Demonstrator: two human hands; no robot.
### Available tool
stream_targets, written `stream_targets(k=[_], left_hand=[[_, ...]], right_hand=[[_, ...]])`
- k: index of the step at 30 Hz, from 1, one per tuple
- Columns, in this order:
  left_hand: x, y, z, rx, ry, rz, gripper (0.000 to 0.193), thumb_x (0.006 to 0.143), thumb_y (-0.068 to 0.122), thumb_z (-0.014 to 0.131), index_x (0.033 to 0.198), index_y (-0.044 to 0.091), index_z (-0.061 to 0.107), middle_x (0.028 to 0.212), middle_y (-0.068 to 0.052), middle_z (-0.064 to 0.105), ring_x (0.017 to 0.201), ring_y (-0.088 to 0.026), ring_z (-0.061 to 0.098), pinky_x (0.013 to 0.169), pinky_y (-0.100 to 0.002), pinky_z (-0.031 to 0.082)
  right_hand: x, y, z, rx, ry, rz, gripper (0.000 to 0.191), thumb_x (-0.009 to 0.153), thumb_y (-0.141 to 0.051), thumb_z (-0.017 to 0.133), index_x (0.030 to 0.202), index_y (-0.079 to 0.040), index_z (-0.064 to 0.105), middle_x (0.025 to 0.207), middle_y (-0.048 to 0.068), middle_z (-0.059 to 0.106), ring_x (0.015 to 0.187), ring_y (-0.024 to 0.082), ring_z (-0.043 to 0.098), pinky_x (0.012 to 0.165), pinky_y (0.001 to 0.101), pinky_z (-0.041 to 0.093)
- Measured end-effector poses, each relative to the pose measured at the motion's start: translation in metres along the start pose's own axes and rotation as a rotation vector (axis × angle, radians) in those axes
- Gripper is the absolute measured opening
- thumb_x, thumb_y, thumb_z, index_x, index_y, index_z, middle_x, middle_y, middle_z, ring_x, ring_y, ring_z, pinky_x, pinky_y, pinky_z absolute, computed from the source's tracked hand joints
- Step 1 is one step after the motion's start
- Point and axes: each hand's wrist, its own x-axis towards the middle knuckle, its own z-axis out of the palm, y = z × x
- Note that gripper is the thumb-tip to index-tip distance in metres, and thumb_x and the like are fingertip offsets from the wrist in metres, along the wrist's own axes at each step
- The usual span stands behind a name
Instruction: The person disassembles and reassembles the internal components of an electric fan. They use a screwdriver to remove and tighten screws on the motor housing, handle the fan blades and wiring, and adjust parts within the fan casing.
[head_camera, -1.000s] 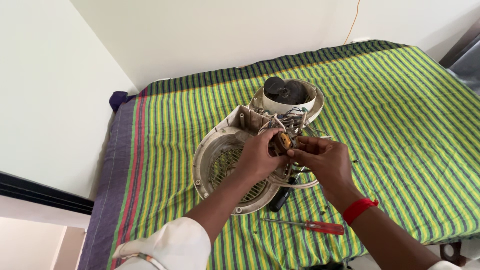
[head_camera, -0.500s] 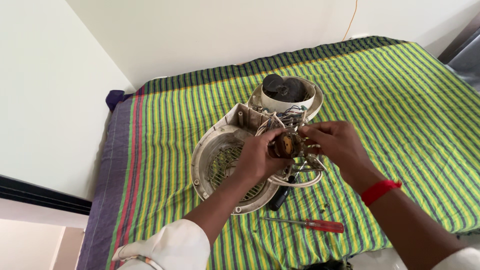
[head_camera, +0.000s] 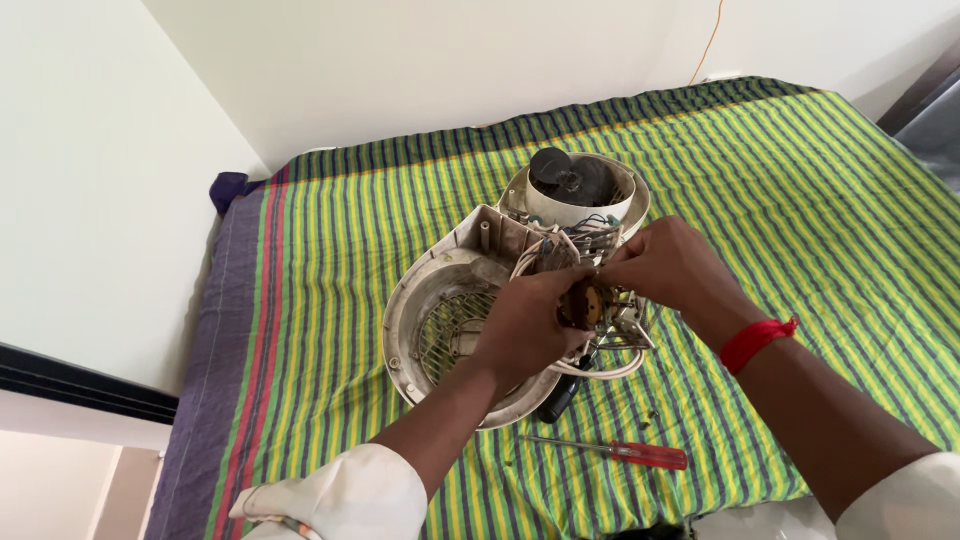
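Item: small brown round part (head_camera: 583, 303) w/ wires attached, held over the opened appliance, centre of the bed.
L hand (head_camera: 525, 325): fingers curled shut round the part from the near side; firm hold.
R hand (head_camera: 668, 268): fingertips pinched at the part's top/right edge; can't tell exactly what they grip, prob. a wire or tab. Red band on wrist (head_camera: 757, 340).
Housing (head_camera: 450, 325): cream round shell w/ grille, lying open, just below L hand.
Motor section (head_camera: 578, 190): cream cup w/ dark fan hub, behind the hands, touching the housing.
Wire bundle (head_camera: 600, 240): btwn motor section & the part.
Screwdriver (head_camera: 625, 453): red handle, lying on the cloth near the person, untouched.
Dark object (head_camera: 556, 400): by the housing's near rim, unclear what.
Surface: green/yellow striped cloth (head_camera: 800, 180).
Progress: judged mid-way; case already apart, inner part lifted free but wires still joined; reassembly not begun.
Vs 1 s ago: R hand shifted up & right, wrist raised; L hand, housing, screwdriver unchanged.
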Motion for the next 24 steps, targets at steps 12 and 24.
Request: stream_targets(k=[12, 24], left_hand=[[0.000, 0.000, 0.002, 0.079, 0.007, 0.016, 0.065, 0.066, 0.011, 0.089, 0.127, 0.008, 0.068, 0.112, -0.016, 0.075, 0.103, -0.034, 0.073, 0.087, -0.042, 0.058], [0.002, -0.011, 0.009, 0.159, 0.042, 0.133, 0.069, 0.063, 0.014, 0.089, 0.128, 0.011, 0.066, 0.123, -0.010, 0.072, 0.110, -0.033, 0.070, 0.092, -0.042, 0.057]], right_hand=[[0.003, 0.002, 0.003, -0.047, 0.002, -0.042, 0.030, 0.076, -0.030, 0.084, 0.067, -0.002, 0.078, 0.050, 0.006, 0.063, 0.046, 0.014, 0.054, 0.046, 0.0350, 0.041], [0.001, 0.017, -0.012, 0.292, -0.209, -0.058, 0.019, 0.080, -0.019, 0.077, 0.072, -0.001, 0.080, 0.060, 0.006, 0.074, 0.054, 0.011, 0.068, 0.054, 0.0284, 0.055]])
